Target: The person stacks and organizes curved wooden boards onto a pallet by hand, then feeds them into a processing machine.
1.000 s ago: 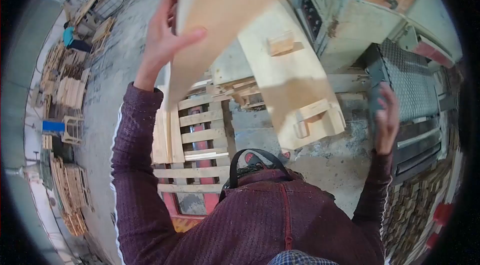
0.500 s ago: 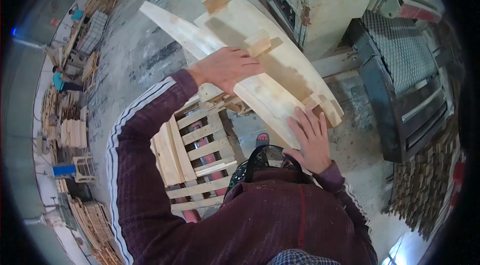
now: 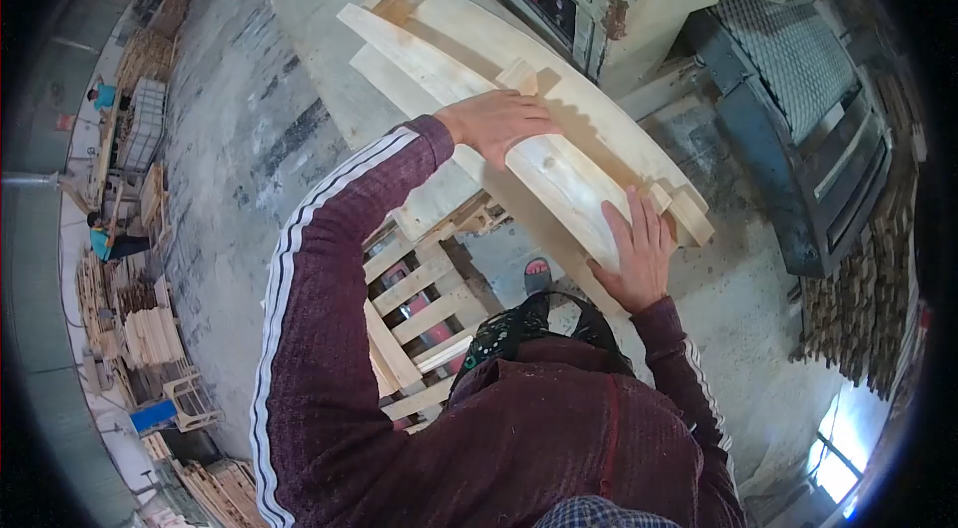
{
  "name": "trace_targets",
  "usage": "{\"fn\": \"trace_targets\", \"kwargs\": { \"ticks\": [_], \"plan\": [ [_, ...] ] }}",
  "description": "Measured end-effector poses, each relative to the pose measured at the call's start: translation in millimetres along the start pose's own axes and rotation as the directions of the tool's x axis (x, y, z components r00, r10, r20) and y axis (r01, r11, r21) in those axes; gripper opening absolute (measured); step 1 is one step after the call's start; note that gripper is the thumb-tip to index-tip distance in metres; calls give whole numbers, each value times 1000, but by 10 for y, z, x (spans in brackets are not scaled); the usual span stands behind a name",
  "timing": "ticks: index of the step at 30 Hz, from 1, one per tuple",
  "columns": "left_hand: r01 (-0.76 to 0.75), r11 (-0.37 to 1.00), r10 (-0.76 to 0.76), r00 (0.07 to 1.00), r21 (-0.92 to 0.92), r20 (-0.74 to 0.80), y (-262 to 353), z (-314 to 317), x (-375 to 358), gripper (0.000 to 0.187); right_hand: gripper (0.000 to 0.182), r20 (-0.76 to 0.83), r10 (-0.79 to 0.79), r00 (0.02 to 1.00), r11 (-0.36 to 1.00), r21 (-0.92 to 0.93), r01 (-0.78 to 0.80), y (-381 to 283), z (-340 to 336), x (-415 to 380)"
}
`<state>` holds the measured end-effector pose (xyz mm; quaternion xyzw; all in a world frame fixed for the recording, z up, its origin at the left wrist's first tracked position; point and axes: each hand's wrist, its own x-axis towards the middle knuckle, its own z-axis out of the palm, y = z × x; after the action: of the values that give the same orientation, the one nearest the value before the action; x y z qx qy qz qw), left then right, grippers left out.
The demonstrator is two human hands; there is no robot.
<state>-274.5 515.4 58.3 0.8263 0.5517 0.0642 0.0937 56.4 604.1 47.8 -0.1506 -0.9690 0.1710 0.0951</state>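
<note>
Grasping board [image 3: 564,179] mid-length with left hand [image 3: 497,123], near end with right hand [image 3: 644,254]; press evenly, fingertips clear of block [image 3: 689,211] just beyond.

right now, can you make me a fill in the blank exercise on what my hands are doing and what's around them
The left hand and right hand both touch a pale board made of ____. Of the two, the ____ hand is nearer the mesh-topped machine. The maroon sleeves carry stripes that are mainly ____. The slatted pallet lies on the person's ____ side.

Missing words: wood; right; white; left
</note>
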Motion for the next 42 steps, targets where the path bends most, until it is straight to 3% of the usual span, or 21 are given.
{"fn": "trace_targets", "kwargs": {
  "ticks": [3,9,11,12,14,18,21,23,24,25,27,28,30,31,33,34,36,37,39,40,42],
  "plan": [
    [7,1000,-5,998,-26,64,-43,-11,43,83,82,-29,25,999,999,-21,-26,21,71,1],
    [-45,997,41,997,-58,-69,-64,209,23,87,82,10,76,997,995,-66,-75,70,189,-58],
    [111,994,-111,993,15,-28,-123,175,-26,91,82,-106,103,989,993,-45,-108,118,232,-29],
    [64,998,-64,998,-13,-16,-121,183,-35,91,82,-98,156,983,985,-53,-162,195,281,-94],
    [151,986,-155,987,-72,-47,-86,164,-106,92,79,-440,428,790,887,371,-274,357,474,-235],
    [155,981,-158,987,-118,-19,-140,106,-84,94,73,-417,630,656,763,491,-420,509,689,-440],
    [138,983,-140,990,-118,-5,-244,76,-85,92,66,-442,754,486,654,581,-485,453,867,-378],
    [161,976,-164,986,-148,-7,-338,84,-99,90,67,-108,933,344,219,927,-305,542,1065,-414],
    [204,969,-209,978,-141,-22,-336,47,-94,92,68,24,946,322,76,953,-292,552,1135,-422],
    [192,971,-196,981,-140,-12,-363,44,-85,92,68,26,951,308,67,955,-288,594,1204,-453],
    [209,971,-209,978,-112,13,-402,56,-36,94,70,-104,899,426,309,839,-448,665,1293,-463],
    [197,974,-196,980,-111,23,-402,82,2,94,70,-102,906,411,299,842,-448,694,1331,-440],
    [197,973,-197,980,-122,15,-390,121,40,96,65,-66,967,244,167,892,-421,761,1413,-343],
    [204,972,-204,979,-114,12,-358,114,37,96,65,-67,965,254,171,894,-415,913,1532,-313],
    [298,954,-298,954,8,40,-257,98,42,103,58,214,914,345,-76,925,-373,1188,1832,-305],
    [305,952,-306,951,15,36,-174,86,63,103,58,213,910,355,-73,926,-370,1139,1709,-264],
    [294,927,-297,955,232,-21,10,88,106,104,50,341,894,291,-324,940,-107,997,1477,-258],
    [301,923,-304,952,239,-25,110,98,80,104,50,340,891,301,-323,940,-105,975,1561,-284],
    [504,862,-475,769,-52,-428,300,203,-99,104,45,185,959,213,-155,976,-151,968,1700,-380],
    [554,817,-541,641,-160,-545,256,377,-330,91,42,223,955,197,-188,965,-181,980,1671,-457],
    [508,536,-817,112,-674,-565,410,655,-688,75,37,291,945,150,-257,942,-215,1006,1584,-661]
  ]
}}
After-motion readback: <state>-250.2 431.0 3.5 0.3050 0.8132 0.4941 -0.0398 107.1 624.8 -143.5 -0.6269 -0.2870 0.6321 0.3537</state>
